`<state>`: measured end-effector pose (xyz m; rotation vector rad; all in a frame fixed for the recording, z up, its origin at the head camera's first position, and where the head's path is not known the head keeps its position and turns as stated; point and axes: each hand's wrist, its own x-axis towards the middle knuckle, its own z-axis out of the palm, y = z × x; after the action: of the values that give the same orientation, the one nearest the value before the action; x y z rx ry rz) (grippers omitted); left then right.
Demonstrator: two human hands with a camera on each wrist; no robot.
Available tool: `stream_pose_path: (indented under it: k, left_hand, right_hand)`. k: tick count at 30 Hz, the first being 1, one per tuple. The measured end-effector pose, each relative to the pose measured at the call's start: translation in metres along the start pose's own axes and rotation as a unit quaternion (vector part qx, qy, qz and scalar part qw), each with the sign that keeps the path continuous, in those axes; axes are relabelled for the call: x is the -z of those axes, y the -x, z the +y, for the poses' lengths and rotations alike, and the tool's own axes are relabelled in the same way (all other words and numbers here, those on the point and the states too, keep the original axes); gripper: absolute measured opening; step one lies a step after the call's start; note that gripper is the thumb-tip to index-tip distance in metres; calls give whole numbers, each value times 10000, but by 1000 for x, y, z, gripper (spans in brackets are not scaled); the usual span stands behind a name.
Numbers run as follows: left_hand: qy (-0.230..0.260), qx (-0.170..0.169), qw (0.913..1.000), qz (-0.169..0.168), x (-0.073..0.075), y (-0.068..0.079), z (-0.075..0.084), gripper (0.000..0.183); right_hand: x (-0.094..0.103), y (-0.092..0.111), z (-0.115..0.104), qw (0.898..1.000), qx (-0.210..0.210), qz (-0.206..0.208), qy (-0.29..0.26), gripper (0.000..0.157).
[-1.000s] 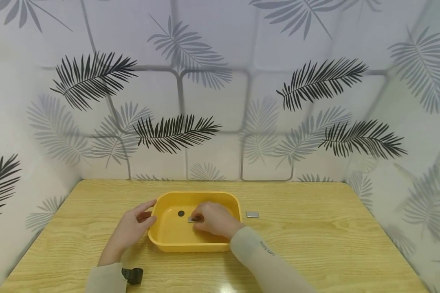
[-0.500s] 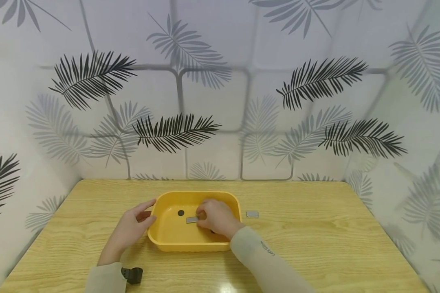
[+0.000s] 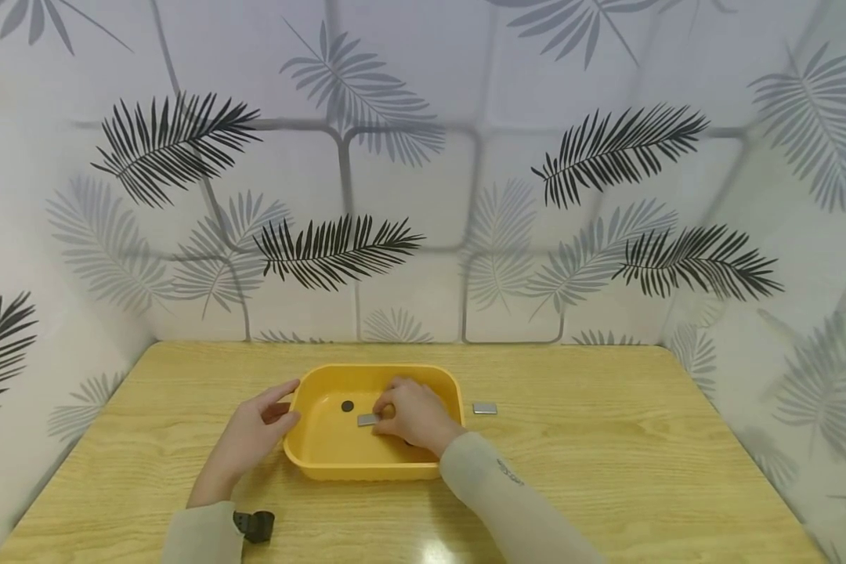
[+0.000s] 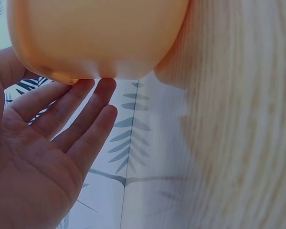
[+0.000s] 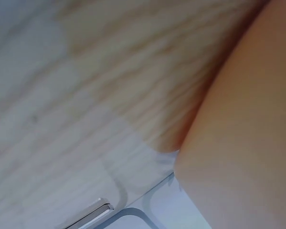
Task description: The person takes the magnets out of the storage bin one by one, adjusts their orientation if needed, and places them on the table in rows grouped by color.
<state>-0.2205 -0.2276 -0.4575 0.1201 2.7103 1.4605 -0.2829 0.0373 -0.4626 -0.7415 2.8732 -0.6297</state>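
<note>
A yellow tub stands on the wooden table. My left hand is at its left end; in the left wrist view, the fingers are nearly straight, their tips against the tub's outer wall. My right hand reaches inside, with curled fingertips and thumb at the right end of a small flat grey metal bar. Left of them lies a round black disc on the tub floor. Something dark shows partly under my right hand. In the right wrist view the fingertips are out of sight.
A second flat silver bar lies on the table to the right of the tub, and its edge shows in the right wrist view. A black strap device is on my left wrist. A leaf-patterned backdrop surrounds the table.
My right hand first covered much of the grey bar, then drew back to the right, showing more of it; now its fingertips are slightly further left again. My left hand stays at the tub.
</note>
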Motion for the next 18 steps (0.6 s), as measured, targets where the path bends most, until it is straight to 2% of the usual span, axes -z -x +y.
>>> stream_pose_path:
  k: [7,18]
  left_hand:
    - [-57,-62,10000,23,0,0,0,58]
    - [-47,78,10000,19,-2,1,1,58]
  right_hand:
    - [-2,-1,0,9993,-112,32,-368,20]
    - [-5,-2,0,9998,99,-31,-149,9]
